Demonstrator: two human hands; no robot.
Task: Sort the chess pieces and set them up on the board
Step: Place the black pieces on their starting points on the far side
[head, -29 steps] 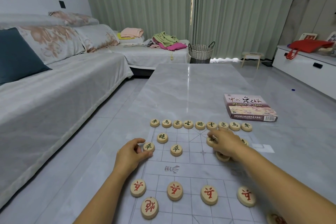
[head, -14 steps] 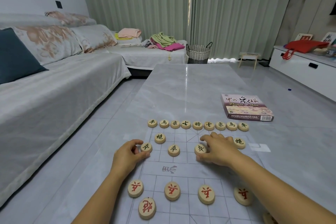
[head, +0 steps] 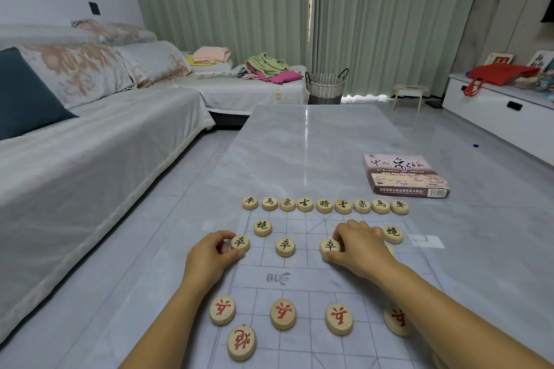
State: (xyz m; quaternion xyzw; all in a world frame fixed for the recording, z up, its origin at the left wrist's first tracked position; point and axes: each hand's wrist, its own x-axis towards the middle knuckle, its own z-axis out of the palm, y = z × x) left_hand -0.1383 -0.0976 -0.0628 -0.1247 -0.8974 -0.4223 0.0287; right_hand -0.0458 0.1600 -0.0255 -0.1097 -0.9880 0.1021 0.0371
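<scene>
A thin printed board sheet [head: 299,275] lies on the grey marble table. Round wooden pieces with dark characters form the far row [head: 324,206], with two cannon pieces [head: 263,227] [head: 393,234] behind it. My left hand [head: 211,257] pinches the leftmost dark pawn [head: 240,243] between thumb and fingers. My right hand [head: 359,246] holds the centre dark pawn [head: 329,246] at its fingertips; another piece peeks out under its far edge. A third dark pawn [head: 285,246] sits between the hands. Red-lettered pieces [head: 283,313] line the near side.
The chess set's box [head: 404,174] lies on the table at the right, beyond the board. A grey sofa [head: 90,141] runs along the left. A woven basket [head: 326,87] and a small stool [head: 409,96] stand past the table's far end.
My right hand has drawn back from the far rows toward the centre, bringing a dark pawn to the pawn line. The right cannon came into view. My left hand stayed on the leftmost pawn.
</scene>
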